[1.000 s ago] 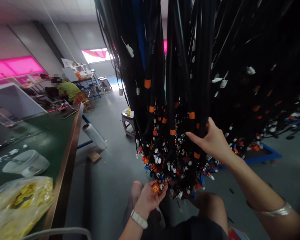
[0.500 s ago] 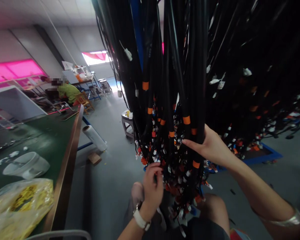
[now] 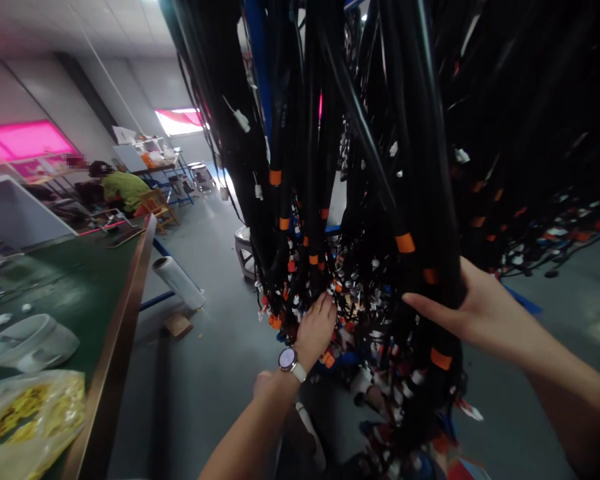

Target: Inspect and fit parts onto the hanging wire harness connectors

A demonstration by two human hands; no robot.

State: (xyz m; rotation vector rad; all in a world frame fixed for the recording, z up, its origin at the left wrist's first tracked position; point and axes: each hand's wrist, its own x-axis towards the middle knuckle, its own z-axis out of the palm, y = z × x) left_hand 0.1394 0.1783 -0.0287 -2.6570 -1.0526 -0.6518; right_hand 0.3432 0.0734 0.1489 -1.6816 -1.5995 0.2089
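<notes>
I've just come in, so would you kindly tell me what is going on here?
Someone is handling hanging black cables. The right hand is at one thick bundle, thumb across its front. The left hand is among the cables' lower ends, by small connectors; whether it grips anything is unclear.

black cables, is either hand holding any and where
The right hand grips a cable bundle low down, above an orange band. Left hand: cannot be told.
</notes>
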